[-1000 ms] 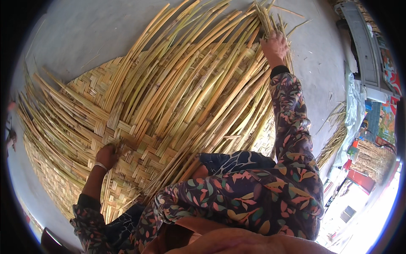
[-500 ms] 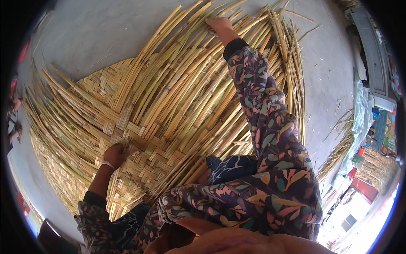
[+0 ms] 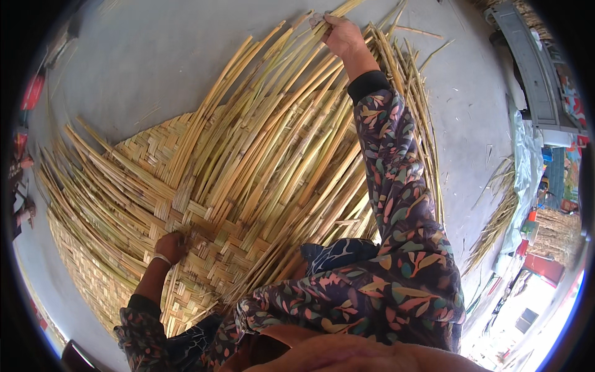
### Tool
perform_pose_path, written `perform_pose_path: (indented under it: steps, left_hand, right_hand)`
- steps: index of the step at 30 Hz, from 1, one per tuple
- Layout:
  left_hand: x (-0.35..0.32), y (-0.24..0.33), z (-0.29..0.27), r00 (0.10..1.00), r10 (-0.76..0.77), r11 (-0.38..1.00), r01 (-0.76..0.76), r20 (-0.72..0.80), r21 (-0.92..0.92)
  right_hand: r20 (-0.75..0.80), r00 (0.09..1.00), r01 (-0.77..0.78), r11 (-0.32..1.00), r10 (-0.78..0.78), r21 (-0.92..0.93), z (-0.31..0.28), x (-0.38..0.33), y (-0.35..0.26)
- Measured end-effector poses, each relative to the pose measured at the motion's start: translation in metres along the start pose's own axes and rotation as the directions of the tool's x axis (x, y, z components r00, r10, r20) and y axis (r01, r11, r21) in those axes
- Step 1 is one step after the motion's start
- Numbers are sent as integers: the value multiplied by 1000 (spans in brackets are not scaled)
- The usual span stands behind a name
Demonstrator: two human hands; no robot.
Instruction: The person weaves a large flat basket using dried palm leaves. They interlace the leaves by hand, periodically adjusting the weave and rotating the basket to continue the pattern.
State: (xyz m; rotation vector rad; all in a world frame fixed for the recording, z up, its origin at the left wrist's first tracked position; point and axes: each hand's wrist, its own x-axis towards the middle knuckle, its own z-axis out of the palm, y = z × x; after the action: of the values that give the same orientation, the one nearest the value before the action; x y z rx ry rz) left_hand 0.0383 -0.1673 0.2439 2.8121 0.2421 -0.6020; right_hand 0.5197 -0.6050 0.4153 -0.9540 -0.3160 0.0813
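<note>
A large mat of split reeds (image 3: pixel 214 260) lies on the floor before me, woven in a tight pattern near me and at the far left. Long loose reed strips (image 3: pixel 273 142) fan out from the woven part toward the far side. My right hand (image 3: pixel 345 38) reaches to the far ends of the strips, fingers closed around a few of them. My left hand (image 3: pixel 170 248) rests low over the woven edge, fingers curled down where the strips cross. Its fingertips are dark and slightly blurred, so what they grip is hidden.
Another group of long strips (image 3: pixel 93 180) spreads over the mat at the left. Grey floor (image 3: pixel 167 56) surrounds the mat. At the right lie a bundle of dry stalks (image 3: pixel 496 217) and a pale plastic sheet (image 3: pixel 522 180), near a grey metal object (image 3: pixel 527 62).
My right hand has moved to the right along the far ends, with strips in its grip. The left hand keeps its place on the weave. The whole view has shifted slightly.
</note>
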Motion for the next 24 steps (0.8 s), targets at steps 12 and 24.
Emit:
perform_pose_path:
  steps: [12, 24]
  left_hand:
    - [3, -5, 0, 998, 30, 997, -34, 51, 68]
    - [-27, 162, -163, 562, 557, 809, -202, -612, 552]
  right_hand:
    - [-67, 980, 184, 982, -186, -41, 15, -33, -53]
    - [382, 916, 356, 694, -126, -626, 165, -134, -16]
